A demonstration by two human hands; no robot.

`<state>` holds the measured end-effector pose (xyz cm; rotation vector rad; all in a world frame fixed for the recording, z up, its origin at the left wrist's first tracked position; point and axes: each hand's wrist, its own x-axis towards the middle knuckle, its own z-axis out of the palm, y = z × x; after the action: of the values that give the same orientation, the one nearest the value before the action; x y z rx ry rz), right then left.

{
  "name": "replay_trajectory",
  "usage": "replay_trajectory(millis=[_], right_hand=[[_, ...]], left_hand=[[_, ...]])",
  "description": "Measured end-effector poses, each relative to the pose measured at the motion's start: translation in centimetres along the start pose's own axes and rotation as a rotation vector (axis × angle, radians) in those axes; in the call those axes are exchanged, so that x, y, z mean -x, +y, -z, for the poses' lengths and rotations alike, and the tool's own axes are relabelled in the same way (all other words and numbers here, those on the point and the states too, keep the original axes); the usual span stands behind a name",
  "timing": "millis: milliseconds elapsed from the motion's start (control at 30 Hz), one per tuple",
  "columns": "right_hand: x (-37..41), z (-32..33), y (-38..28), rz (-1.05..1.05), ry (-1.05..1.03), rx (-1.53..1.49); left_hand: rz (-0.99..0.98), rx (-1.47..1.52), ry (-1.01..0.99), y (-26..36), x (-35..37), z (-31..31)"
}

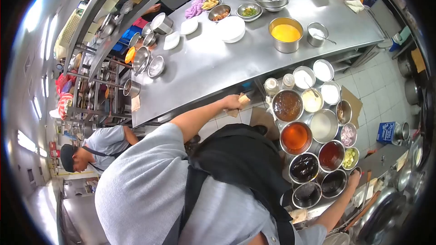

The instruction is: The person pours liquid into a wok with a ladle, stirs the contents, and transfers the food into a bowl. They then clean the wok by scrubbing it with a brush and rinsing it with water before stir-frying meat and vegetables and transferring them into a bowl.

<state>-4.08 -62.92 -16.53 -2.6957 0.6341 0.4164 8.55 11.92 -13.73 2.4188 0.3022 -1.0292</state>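
Note:
My left hand (232,102) is closed around a folded tan cloth (244,99) beside the front edge of the steel table (195,81). On the right, my right hand (354,178) is at the rim of a small metal container at the lower end of a group of round steel pots; its fingers are too small to make out. Near it stand a pot of dark liquid (334,183), a bowl of chopped green pieces (350,158) and a pot of dark red sauce (331,156). An orange-red liquid (295,138) fills another pot.
The steel table holds a pot of yellow liquid (285,32), stacked white plates (230,29) and bowls of food. Shelving with metal bowls (141,59) runs along the left. A co-worker (102,149) bends at lower left. Woks and ladles (369,204) lie at lower right.

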Motion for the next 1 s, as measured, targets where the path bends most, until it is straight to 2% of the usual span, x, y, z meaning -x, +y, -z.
replay_trajectory(millis=[100, 200, 267, 333, 367, 400, 433, 467, 500, 533, 567, 600, 633, 667, 700, 767, 833, 900, 967, 1000], right_hand=[[-0.2, 1.1, 0.0, 0.005, 0.040, 0.037], [0.2, 0.9, 0.9, 0.073, 0.137, 0.027], [1.1, 1.1, 0.6, 0.009, 0.263, -0.014], [1.6, 1.8, 0.4, -0.061, 0.318, -0.115], [-0.8, -0.7, 5.7, -0.048, 0.283, -0.281], [0.0, -0.2, 4.7, 0.014, 0.335, -0.286], [0.0, -0.5, 5.5, 0.400, 0.746, 0.327], [2.7, 1.5, 0.6, 0.117, 0.514, -0.095], [-0.4, -4.4, 10.6, 0.222, 0.361, -0.867], [-3.3, -9.5, 19.7, 0.245, 0.224, -1.644], [1.5, -3.1, 7.6, -0.286, 0.560, -1.006], [3.6, -1.4, 3.0, -0.236, 0.606, -1.105], [3.7, 0.5, 0.3, -0.512, 0.786, -1.426], [3.9, 1.1, -0.4, -0.536, 0.848, -1.590], [3.9, -0.4, 1.1, -0.392, 0.918, -1.873], [4.6, 0.0, 0.6, -0.455, 0.977, -2.071], [5.2, -0.3, 0.5, -0.483, 1.026, -2.192], [7.4, -0.3, 0.1, -0.427, 1.057, -2.329], [11.7, 1.1, -2.0, -0.331, 1.151, -2.420], [14.3, 1.7, -2.3, -0.290, 1.143, -2.526]], left_hand=[[-0.055, 0.045, 0.064, 0.6, 0.1, 3.4], [-0.121, 0.125, 0.413, 1.4, -0.6, 6.9], [0.063, 0.292, 0.611, 3.2, -2.6, 10.0], [-0.239, 0.018, 0.843, 3.7, -3.8, 13.7], [-0.379, -0.109, 0.893, 3.1, -5.2, 15.5], [-0.540, -0.233, 0.926, 2.4, -6.9, 17.1], [-0.450, -0.322, 0.707, 1.6, -8.8, 19.1], [-0.597, -0.499, 0.713, 0.2, -11.4, 20.3], [-0.920, -0.601, 0.785, 1.0, -9.9, 20.9], [-0.890, -0.682, 0.730, -0.7, -12.1, 21.6], [-0.797, -0.620, 0.640, -1.0, -12.9, 22.2], [-0.827, -0.609, 0.704, -1.5, -13.1, 22.1], [-0.857, -0.573, 0.769, -2.2, -13.4, 21.9], [-0.667, -0.442, 0.677, -0.2, -10.6, 20.8], [-0.403, -0.351, 0.654, 2.9, -6.9, 19.4], [-0.352, -0.405, 0.661, 2.9, -5.1, 18.5], [-0.437, -0.350, 0.702, -0.3, -6.5, 18.7], [-0.560, -0.165, 0.745, 1.0, -4.3, 18.1], [-0.818, -0.078, 0.855, -0.3, -4.9, 17.9], [-0.782, -0.029, 0.847, 1.4, -3.0, 17.4]])
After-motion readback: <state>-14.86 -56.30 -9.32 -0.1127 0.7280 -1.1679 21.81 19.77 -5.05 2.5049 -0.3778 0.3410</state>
